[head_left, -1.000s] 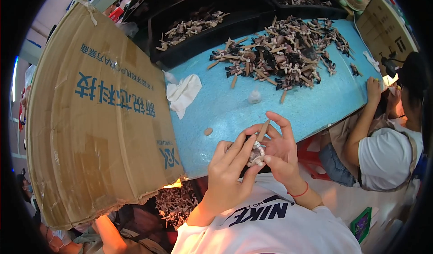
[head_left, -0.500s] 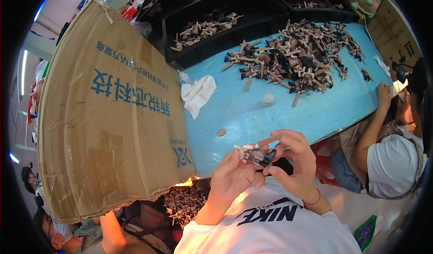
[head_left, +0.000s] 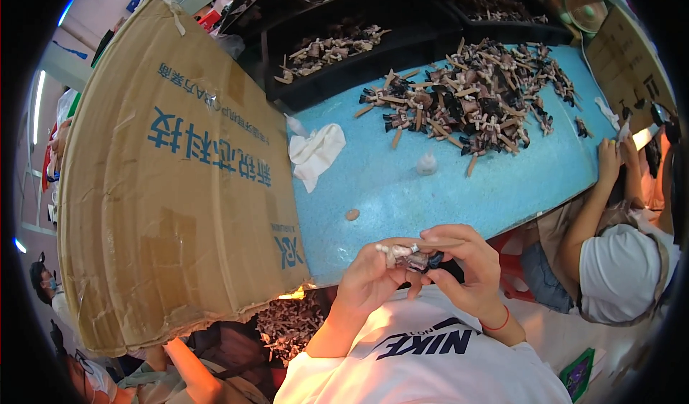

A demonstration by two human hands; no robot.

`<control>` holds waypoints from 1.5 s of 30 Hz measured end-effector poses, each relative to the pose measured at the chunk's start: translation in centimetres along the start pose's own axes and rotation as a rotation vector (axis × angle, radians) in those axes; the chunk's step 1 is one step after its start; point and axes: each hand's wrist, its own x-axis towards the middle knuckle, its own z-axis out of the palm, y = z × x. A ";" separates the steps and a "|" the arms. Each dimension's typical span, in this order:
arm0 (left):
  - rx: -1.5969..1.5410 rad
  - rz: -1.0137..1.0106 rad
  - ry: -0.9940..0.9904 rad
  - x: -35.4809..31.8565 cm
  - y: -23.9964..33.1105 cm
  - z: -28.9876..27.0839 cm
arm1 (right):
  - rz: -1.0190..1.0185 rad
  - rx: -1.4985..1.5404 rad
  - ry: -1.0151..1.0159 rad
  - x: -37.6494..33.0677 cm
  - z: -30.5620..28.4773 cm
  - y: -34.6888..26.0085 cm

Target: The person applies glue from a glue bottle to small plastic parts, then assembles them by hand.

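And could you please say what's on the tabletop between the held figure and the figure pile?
The head view shows a whitish bottle between the held figure and the pile.

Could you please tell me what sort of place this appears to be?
Probably a hand-assembly workshop or small factory: many similar small figures are heaped on a blue worktable, a black tray holds more pieces, and another person is at the table's right edge.

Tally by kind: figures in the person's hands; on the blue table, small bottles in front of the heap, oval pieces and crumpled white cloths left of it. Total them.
Held figure: 1
Small bottle: 1
Oval piece: 1
White cloth: 1
Total: 4
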 end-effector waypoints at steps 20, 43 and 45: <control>0.262 0.050 0.354 7.9 4.0 -2.3 | 0.373 0.287 0.144 -1.6 -0.9 2.8; 1.770 0.473 0.103 -1.6 -0.7 -1.3 | 0.471 0.186 0.100 -1.8 -0.1 3.5; 2.011 0.560 0.013 -4.7 -0.9 -0.7 | 0.457 0.185 0.060 -1.6 0.5 3.3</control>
